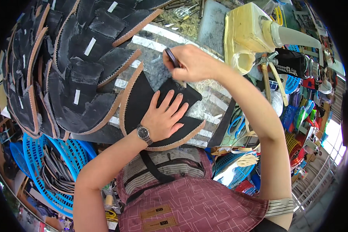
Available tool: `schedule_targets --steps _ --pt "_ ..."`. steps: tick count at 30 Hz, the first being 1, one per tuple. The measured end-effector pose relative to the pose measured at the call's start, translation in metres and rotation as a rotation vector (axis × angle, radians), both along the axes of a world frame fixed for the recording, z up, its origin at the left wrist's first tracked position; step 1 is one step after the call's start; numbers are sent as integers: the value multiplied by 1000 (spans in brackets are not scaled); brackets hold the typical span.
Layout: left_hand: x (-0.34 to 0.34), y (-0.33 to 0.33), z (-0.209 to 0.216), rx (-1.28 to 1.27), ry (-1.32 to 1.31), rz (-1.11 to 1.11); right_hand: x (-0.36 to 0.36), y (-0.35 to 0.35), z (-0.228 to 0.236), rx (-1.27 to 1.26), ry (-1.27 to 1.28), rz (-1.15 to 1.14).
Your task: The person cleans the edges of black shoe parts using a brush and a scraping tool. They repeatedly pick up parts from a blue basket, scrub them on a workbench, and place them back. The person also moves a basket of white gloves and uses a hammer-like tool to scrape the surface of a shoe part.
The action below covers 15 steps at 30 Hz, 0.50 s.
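A flat black shoe-upper piece (139, 98) with a tan, zigzag-cut edge lies on the worktable in front of me. My left hand (163, 115) presses flat on it, fingers spread. Above its fingertips, my right hand (191, 65) is closed around a dark-handled tool (171, 58). The lower end of the tool meets the piece near its far edge, by a small pale spot. What kind of tool it is, my fingers mostly hide. Beside the piece on the left lie similar black pieces (83, 110), overlapping, with white strips on them.
A yellowed, glue-crusted plastic container (243, 29) stands at the far right, with pincers (266, 71) beside it. Blue-handled scissors (236, 125) hang at the table's right edge. White tape strips (166, 34) cross the tabletop. A blue basket (36, 170) of dark strips stands lower left.
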State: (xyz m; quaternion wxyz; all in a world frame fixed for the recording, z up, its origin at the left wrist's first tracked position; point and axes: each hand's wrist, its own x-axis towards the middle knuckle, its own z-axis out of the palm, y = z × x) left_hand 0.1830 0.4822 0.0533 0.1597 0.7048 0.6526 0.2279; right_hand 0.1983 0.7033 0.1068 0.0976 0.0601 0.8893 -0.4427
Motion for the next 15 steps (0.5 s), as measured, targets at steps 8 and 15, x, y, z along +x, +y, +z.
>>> schedule_targets --steps 8,15 --pt "-2 -3 -3 33 3 19 35 -14 -13 147 31 -295" --pt "-1 -6 -8 140 -87 51 113 -45 0 -42 138 -765"
